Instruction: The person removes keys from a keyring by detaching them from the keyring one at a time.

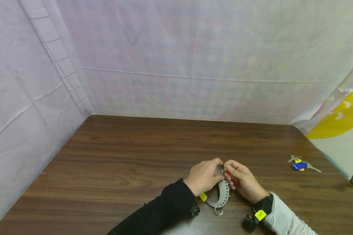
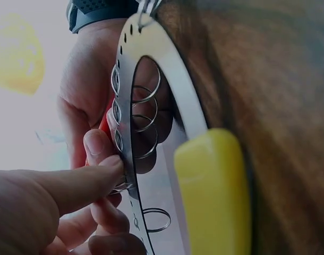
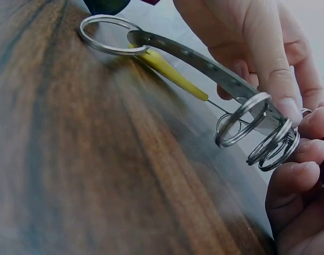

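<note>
My left hand (image 1: 203, 176) grips a flat metal key holder hoop (image 1: 223, 195), its edge lined with small holes. Its yellow sleeve (image 2: 212, 186) stands out in the left wrist view. Several split rings (image 3: 241, 122) hang through the holes, and a larger ring (image 3: 106, 48) dangles from one end. Close against the left fingertips, my right hand (image 1: 245, 182) pinches a red key tag (image 1: 234, 180) beside the hoop's rim. Fingers partly hide the tag and whatever ring joins it, so I cannot tell if it is linked to the hoop.
Keys with a blue tag (image 1: 299, 166) and a yellow tag lie near the right edge of the brown wooden table (image 1: 120, 156). Pale cloth sheets (image 1: 191, 58) hang behind the table and at its left.
</note>
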A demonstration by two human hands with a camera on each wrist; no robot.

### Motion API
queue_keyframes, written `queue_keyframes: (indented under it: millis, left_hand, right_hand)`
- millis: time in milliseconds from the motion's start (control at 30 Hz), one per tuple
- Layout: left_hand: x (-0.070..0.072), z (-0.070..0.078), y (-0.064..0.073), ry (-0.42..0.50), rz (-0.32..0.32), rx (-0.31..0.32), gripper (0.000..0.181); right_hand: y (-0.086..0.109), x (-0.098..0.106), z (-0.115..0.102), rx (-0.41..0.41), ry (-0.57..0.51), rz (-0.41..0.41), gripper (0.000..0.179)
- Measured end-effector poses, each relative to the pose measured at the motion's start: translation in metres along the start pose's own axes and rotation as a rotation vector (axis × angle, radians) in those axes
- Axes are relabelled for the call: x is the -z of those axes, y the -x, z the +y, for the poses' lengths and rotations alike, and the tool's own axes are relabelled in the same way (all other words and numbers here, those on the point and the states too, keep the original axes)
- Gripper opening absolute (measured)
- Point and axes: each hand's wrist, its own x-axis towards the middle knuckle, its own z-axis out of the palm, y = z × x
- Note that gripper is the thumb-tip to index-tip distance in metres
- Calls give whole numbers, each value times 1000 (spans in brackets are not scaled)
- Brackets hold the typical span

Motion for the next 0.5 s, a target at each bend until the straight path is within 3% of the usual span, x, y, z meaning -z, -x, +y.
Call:
queue_keyframes:
  millis: [500]
  left_hand:
    - [-1, 0, -2, -63, 18, -29, 27]
  right_hand:
    - [1, 1, -1, -13, -36, -1, 31]
